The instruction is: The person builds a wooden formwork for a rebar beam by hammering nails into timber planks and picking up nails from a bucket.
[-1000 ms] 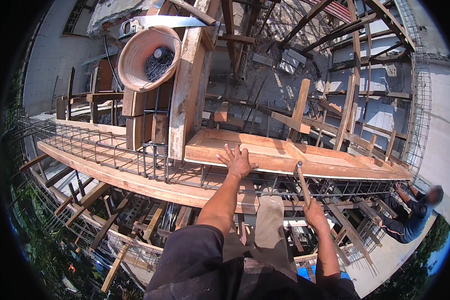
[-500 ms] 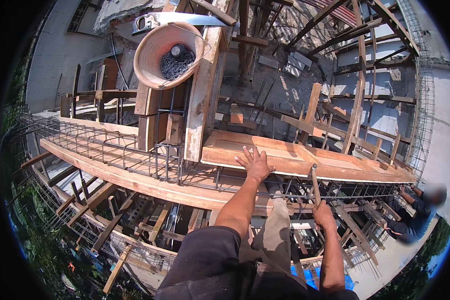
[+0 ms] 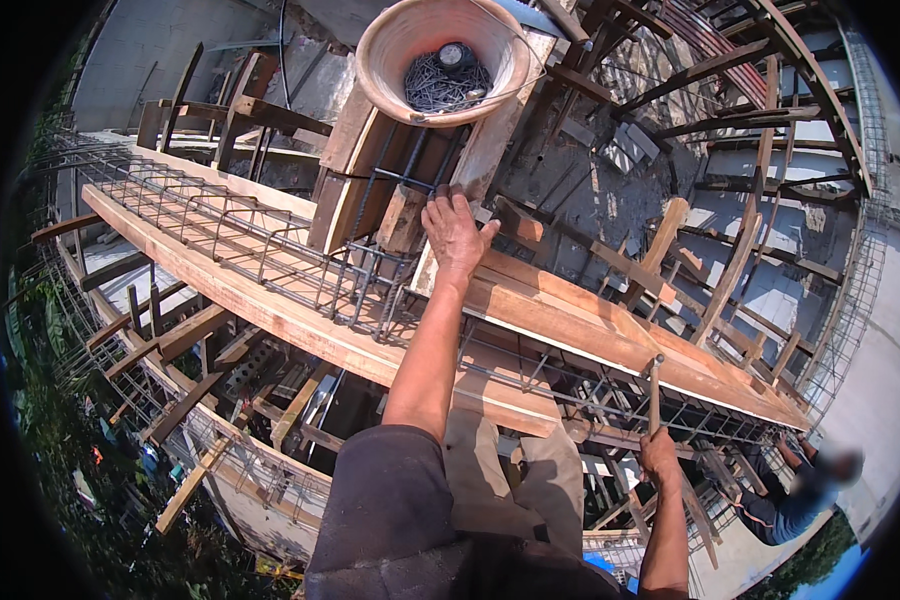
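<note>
Pressing our left hand [image 3: 457, 232] spread on the wooden formwork [image 3: 570, 310] at 12 o'clock, below the nail basin [image 3: 442, 55] | right hand [image 3: 660, 458] fisted around hammer [image 3: 654, 390] at 4 o'clock

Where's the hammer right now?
In the head view, lower right: the right hand grips the hammer upright, its head up beside the rebar cage along the wooden formwork board.

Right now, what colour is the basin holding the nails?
The basin is pinkish terracotta, best seen in the head view.
</note>
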Demonstrator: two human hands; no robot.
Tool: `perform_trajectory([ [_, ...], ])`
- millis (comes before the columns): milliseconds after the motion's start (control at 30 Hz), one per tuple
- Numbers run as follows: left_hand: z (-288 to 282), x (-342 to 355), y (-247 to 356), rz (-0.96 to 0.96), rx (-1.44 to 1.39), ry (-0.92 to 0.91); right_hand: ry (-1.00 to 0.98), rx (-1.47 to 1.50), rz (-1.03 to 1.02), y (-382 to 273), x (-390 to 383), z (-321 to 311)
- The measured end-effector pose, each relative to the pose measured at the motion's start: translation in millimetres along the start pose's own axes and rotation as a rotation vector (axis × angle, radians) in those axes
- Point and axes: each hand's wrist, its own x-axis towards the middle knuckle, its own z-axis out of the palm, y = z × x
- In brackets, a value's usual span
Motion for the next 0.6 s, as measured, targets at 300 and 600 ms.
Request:
perform_trajectory([
  [300,-6,45,-57,0.176,-0.07,-0.597,-0.104,0.061,0.041,-31,-13,-25],
  [600,-13,48,-54,0.123,-0.019,-0.683,-0.205,0.154,0.057,-13,9,-40],
])
